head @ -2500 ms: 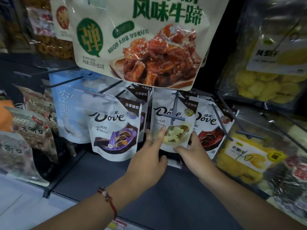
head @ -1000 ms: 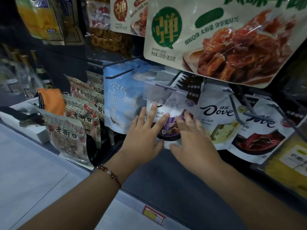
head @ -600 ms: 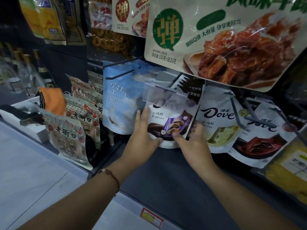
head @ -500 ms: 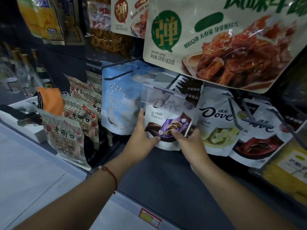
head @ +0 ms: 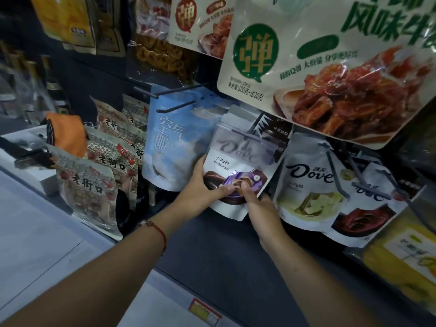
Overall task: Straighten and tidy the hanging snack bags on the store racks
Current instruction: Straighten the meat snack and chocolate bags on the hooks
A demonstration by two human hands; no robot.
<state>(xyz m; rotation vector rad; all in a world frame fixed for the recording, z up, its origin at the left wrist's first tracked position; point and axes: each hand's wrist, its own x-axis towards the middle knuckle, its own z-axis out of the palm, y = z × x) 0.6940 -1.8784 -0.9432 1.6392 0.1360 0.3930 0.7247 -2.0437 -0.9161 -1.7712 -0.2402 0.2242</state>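
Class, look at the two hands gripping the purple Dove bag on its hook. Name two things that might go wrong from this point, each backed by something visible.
1. Both the left hand and right hand hold the purple Dove bag low down; a pull might tear it off its hook.
2. The bag hangs tilted and overlaps the blue bag; turning it may knock that neighbour crooked.

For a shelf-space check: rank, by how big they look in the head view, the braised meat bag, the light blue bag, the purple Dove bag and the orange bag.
1. braised meat bag, though it hangs nearest the camera
2. light blue bag
3. purple Dove bag, partly covered by both hands
4. orange bag, partly hidden
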